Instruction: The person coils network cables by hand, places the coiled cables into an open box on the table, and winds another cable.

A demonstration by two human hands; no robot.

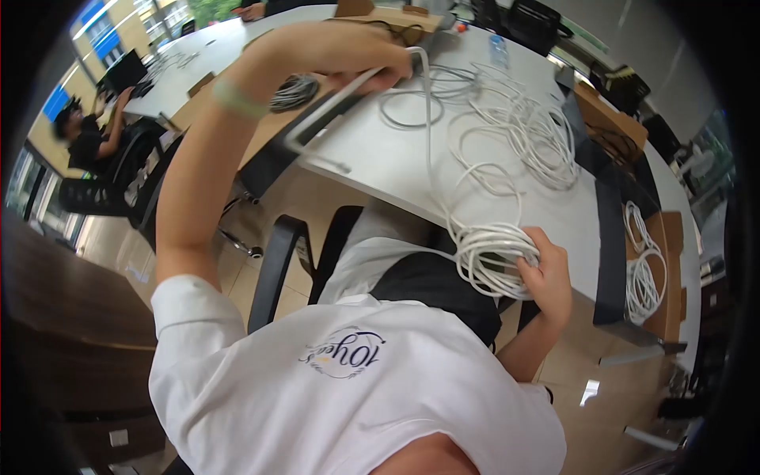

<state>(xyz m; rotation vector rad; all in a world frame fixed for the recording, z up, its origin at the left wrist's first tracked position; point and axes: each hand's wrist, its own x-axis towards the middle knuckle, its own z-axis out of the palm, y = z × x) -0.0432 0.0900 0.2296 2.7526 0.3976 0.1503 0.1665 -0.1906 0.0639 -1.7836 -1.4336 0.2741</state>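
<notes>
My left hand is raised over the far left part of the white table, its fingers closed on a white cable. From it a bent length of the cable hangs down, its loose end over the table's near edge. Another stretch runs down toward a coil of white cable above my lap. My right hand grips the right side of that coil, thumb over the loops. Beyond it, more loose white cable lies in rings on the table, beside a thinner grey loop.
To the right stands an open cardboard box with coiled white cable inside. A bundle of grey cable lies at the left. A clear bottle stands at the back. Another person sits far left. A chair armrest is near my left side.
</notes>
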